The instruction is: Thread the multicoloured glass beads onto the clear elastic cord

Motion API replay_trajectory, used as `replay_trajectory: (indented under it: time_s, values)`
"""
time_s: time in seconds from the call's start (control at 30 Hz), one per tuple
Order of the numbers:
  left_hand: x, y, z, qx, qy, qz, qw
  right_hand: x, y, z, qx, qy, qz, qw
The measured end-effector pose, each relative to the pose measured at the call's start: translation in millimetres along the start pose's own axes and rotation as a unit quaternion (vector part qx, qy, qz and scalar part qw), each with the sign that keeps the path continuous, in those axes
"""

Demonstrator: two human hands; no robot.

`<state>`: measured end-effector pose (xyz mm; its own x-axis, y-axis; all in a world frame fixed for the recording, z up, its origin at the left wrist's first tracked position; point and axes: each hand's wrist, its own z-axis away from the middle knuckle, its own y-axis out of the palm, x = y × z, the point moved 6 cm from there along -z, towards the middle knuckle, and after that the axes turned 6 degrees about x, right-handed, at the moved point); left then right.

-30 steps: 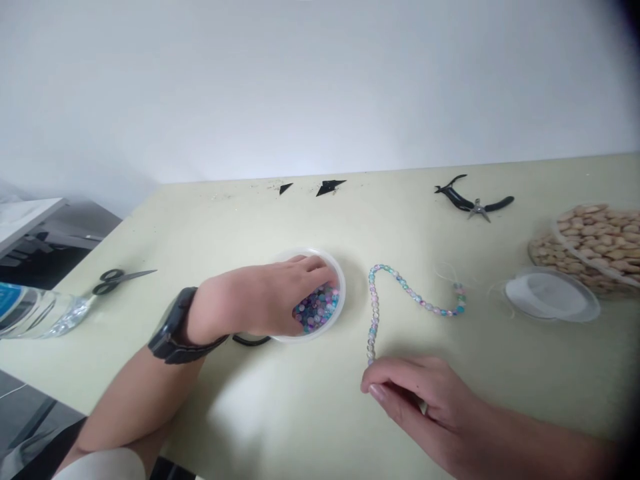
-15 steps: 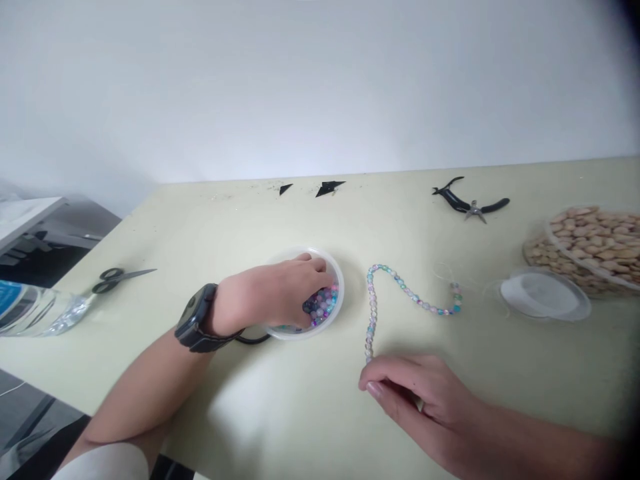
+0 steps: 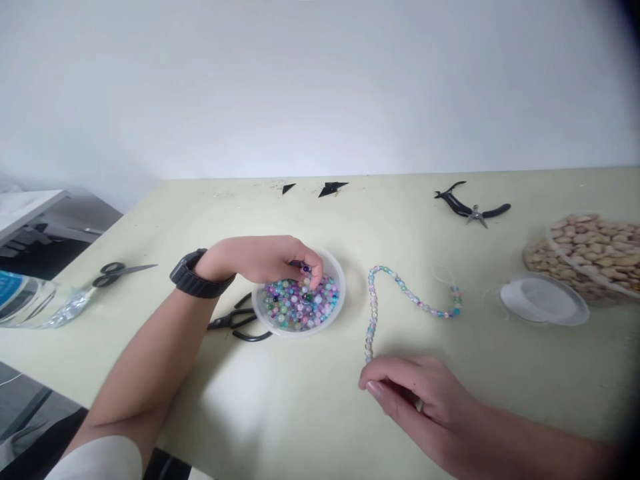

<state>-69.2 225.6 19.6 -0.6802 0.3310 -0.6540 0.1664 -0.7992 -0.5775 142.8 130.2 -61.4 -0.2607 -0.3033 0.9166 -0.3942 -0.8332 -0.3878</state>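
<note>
A round clear bowl holds many small coloured beads. Over its back part, my left hand reaches in with fingers curled down; a dark bead shows by the fingertips, but what they grip is too small to make out. A strand of beads curves across the table to the right of the bowl. Its near end is pinched between thumb and forefinger of my right hand. Thin clear thread shows at the strand's far end.
Pliers lie left of the bowl, other pliers at the back right. Scissors and a water bottle are at the left. A tub of nuts or seeds and a white spool stand right. Black scraps lie near the wall.
My left hand has lifted and shifted back and left over the bowl, uncovering more beads and the pliers beside it. My right hand stays on the strand's end.
</note>
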Motion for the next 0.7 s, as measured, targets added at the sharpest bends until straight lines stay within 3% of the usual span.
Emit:
replay_trajectory:
  time_s: [0.3,0.7]
  values:
    - [4.5,-4.3,6.6,0.014,0.031,0.064,0.997,-4.3,1.2,-0.7,-0.003,0.009,0.002,1.0]
    - [3.9,-5.0,3.7,0.006,0.036,0.074,0.997,-2.4,0.4,0.4,-0.005,-0.002,-0.011,1.0]
